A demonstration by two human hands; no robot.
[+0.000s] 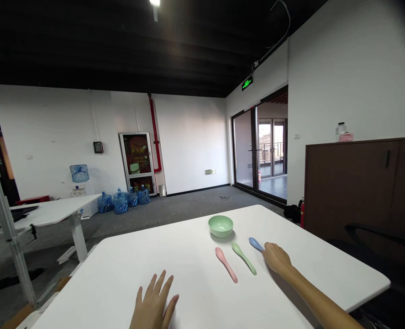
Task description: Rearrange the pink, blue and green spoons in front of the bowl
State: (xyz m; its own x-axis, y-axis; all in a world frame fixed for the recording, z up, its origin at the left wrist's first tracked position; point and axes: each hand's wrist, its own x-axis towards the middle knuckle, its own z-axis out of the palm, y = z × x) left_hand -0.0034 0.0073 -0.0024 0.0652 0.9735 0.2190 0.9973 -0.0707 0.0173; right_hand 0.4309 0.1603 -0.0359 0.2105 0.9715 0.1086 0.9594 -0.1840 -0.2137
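Blue spoon (255, 244) lies on the white table (325, 269), its handle end at the right hand (276, 257); whether those fingers close on it cannot be determined. Green spoon (244, 258) and pink spoon (226, 264) lie left of it, green bowl (220, 226) farther off. Left hand (153, 301) rests empty, fingers spread.

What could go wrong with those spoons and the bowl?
The right hand is touching the blue spoon, so it might push the spoon askew. That spoon lies near the green bowl, which could get bumped. The pink spoon and green spoon lie close together and might knock each other.
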